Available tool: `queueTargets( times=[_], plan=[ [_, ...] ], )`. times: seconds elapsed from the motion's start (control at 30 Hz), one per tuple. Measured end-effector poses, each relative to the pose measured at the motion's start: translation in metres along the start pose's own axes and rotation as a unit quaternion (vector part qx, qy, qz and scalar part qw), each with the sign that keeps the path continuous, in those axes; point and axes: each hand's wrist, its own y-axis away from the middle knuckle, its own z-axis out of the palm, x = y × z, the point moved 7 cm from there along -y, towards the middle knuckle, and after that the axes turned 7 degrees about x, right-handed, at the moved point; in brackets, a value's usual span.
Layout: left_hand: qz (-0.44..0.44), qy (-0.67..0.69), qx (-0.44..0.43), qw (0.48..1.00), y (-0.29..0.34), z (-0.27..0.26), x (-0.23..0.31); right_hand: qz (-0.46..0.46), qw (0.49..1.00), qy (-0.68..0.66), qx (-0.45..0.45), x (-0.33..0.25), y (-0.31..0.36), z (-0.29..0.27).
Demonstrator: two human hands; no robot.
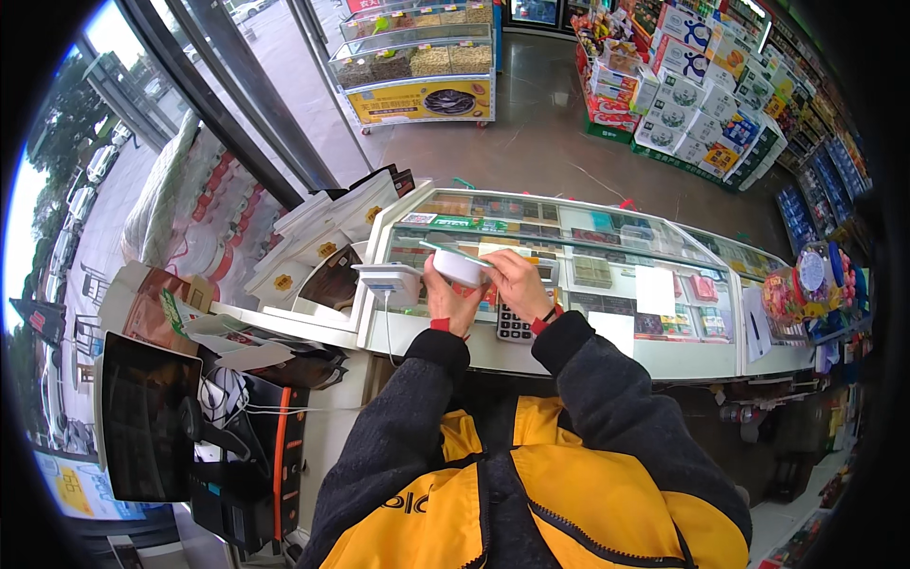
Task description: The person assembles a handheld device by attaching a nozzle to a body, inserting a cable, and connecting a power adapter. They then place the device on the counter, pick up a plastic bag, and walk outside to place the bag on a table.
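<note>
Over the glass counter (616,327) I hold a white rounded device (459,269) with a thin, green-edged plate on its top. My left hand (447,302) grips its lower left side, thumb up along it. My right hand (517,284) has its fingers closed at the device's right edge. Just left of my left hand stands a white tilted unit (391,282) with a cable hanging from it. A calculator (514,326) with dark keys lies under my right wrist, partly hidden by it.
Small packs fill the glass case. A white sheet (655,289) lies on the glass. Left are a dark monitor (150,417), cables and stacked white bags (318,237). Candy jars (813,273) stand far right. Beyond the counter are a snack stand (417,102) and piled cartons (697,114).
</note>
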Motion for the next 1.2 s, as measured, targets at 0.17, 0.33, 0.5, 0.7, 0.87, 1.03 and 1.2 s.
queueTargets(
  times=[0.17,0.33,0.5,0.7,0.87,1.03,1.2],
  plan=[
    [0.035,-0.028,-0.015,0.999,-0.001,0.006,0.013,-0.013,1.0,0.026,0.0,0.004,-0.003,-0.007],
    [0.0,-0.034,-0.043,0.998,0.027,-0.032,0.019,-0.02,0.999,0.031,-0.003,0.002,-0.004,-0.003],
    [0.011,-0.165,0.116,0.979,0.026,-0.117,0.042,-0.008,0.999,0.04,-0.005,0.003,-0.002,-0.01],
    [-0.046,-0.2,0.09,0.975,-0.002,-0.1,-0.016,-0.007,0.999,0.047,-0.008,0.0,-0.003,-0.006],
    [-0.044,-0.164,0.116,0.979,-0.014,-0.088,-0.052,-0.008,0.999,0.051,-0.005,-0.002,-0.003,-0.006],
    [-0.031,-0.13,0.105,0.985,-0.035,-0.08,-0.053,0.007,0.999,0.046,-0.012,0.001,-0.002,-0.005],
    [-0.042,-0.11,0.076,0.99,-0.046,-0.066,-0.064,-0.031,0.997,0.071,-0.017,-0.003,-0.003,-0.013]
  ],
)
